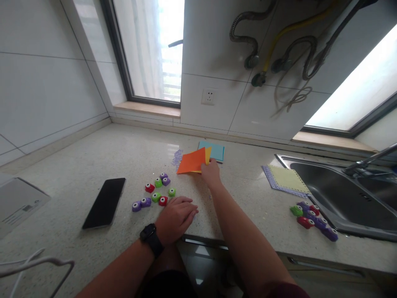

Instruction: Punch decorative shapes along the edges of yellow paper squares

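Observation:
My right hand reaches forward across the counter and pinches the near corner of an orange paper sheet, which lies over a yellow sheet and a blue paper stack. My left hand, with a black watch on the wrist, rests palm down near the counter's front edge, fingers loosely together. It holds nothing. Just left of it lies a cluster of small paper punches in red, green and purple.
A black phone lies flat at the left. A yellow sheet on purple-edged papers sits beside the steel sink. More small punches lie by the sink's front corner. Purple paper scraps lie near the orange sheet.

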Demonstrator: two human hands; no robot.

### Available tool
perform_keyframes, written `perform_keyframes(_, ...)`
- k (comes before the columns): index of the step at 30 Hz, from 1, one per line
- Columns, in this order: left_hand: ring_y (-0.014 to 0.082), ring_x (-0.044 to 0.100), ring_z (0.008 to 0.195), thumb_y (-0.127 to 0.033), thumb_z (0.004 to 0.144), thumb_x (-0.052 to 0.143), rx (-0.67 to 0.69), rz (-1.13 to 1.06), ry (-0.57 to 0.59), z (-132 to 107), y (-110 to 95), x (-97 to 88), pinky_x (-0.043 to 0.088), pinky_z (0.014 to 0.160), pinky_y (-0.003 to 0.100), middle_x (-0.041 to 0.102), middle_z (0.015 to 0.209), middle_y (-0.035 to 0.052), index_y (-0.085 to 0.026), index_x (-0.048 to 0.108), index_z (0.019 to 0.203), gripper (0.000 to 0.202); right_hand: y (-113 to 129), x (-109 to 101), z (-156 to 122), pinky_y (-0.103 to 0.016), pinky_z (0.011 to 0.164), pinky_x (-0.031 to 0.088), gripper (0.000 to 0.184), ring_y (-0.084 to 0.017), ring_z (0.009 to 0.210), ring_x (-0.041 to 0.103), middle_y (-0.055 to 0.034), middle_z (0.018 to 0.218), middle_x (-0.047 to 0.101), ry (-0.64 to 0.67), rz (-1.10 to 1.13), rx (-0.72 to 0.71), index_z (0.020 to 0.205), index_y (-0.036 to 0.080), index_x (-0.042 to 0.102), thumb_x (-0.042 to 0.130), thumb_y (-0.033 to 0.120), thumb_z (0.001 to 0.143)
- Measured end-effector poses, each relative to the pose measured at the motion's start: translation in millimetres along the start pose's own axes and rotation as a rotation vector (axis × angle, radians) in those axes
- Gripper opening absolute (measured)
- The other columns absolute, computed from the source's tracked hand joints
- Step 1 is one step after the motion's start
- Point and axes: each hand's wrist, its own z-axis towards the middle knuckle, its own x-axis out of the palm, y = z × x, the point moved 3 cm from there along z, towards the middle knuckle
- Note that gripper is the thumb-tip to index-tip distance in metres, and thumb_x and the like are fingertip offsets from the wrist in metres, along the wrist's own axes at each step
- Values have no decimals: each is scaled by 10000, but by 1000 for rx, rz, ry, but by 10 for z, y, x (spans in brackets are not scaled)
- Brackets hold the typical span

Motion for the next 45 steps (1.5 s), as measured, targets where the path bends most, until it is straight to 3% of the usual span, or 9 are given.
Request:
perform_keyframes(6, 263, 627, 1151, -213, 1005, 500, 3, 0, -17, 2, 6, 0, 470, 985, 475, 789, 1066, 33, -234, 744, 1082, 257, 205, -178, 88, -345, 778, 550, 402, -269, 885, 714, -161, 1052, 744, -41, -68, 34, 1213, 144, 581, 534, 226, 822)
perform_keyframes(16, 272, 637, 1128, -229, 1012, 494, -1, -1, -2, 2, -40, -21, 465, 970, 483, 790, 1035, 37, -232, 742, 1070, 255, -220, -1250, 73, -446, 834, 556, 348, -312, 929, 685, -160, 1004, 713, -146, -148, 86, 1136, 153, 621, 563, 249, 807)
perform_keyframes(19, 266, 633, 1128, -228, 1014, 492, 0, 0, 4, 6, -48, -14, 459, 975, 481, 789, 1030, 35, -231, 740, 1062, 252, -206, -1388, 197, -422, 764, 596, 368, -286, 907, 686, -149, 1054, 699, -133, -111, 69, 1176, 166, 602, 577, 244, 817)
perform_keyframes(23, 267, 631, 1123, -230, 1011, 498, 4, 1, 1, 7, -43, -7, 460, 974, 479, 788, 1025, 40, -229, 740, 1059, 247, 35, -1217, 509, -382, 704, 623, 394, -279, 939, 676, -149, 1083, 685, -67, -59, 21, 1199, 157, 583, 617, 217, 812)
perform_keyframes(29, 265, 635, 1103, -214, 1005, 503, 12, -3, -21, 13, -27, -9, 459, 969, 475, 786, 1007, 46, -231, 743, 1054, 245, 422, -644, 977, -320, 590, 606, 314, -198, 744, 678, -129, 1087, 685, 93, -4, 19, 1192, 144, 570, 588, 144, 878)
perform_keyframes(32, 259, 632, 1098, -209, 1003, 506, 20, -15, -27, 19, -19, -9, 455, 974, 471, 784, 1012, 41, -234, 735, 1046, 235, 517, -432, 1120, -326, 660, 604, 273, -194, 779, 683, -121, 1065, 693, 161, -8, 48, 1197, 137, 594, 625, 186, 931)
perform_keyframes(38, 256, 621, 1089, -215, 1007, 499, 13, -21, -14, 32, -19, -8, 444, 974, 474, 774, 988, 38, -245, 726, 1056, 234, 558, -117, 1235, -458, 895, 575, 364, -247, 1080, 657, -105, 1290, 623, 264, 1, 121, 1295, 171, 598, 638, 354, 983)
perform_keyframes(42, 251, 617, 1070, -219, 1008, 499, 4, -22, -5, 40, -19, -10, 443, 965, 466, 767, 982, 35, -244, 723, 1049, 229, 554, 55, 1191, -432, 862, 588, 342, -232, 1034, 671, -100, 1246, 642, 324, 53, 143, 1270, 163, 609, 639, 347, 984)
perform_keyframes(45, 246, 612, 1065, -216, 1007, 501, -2, -23, -1, 42, -15, -15, 437, 966, 465, 764, 982, 26, -239, 718, 1044, 221, 532, 22, 1132, -361, 722, 619, 252, -200, 869, 695, -79, 1098, 689, 297, 122, 137, 1175, 148, 630, 661, 256, 950)
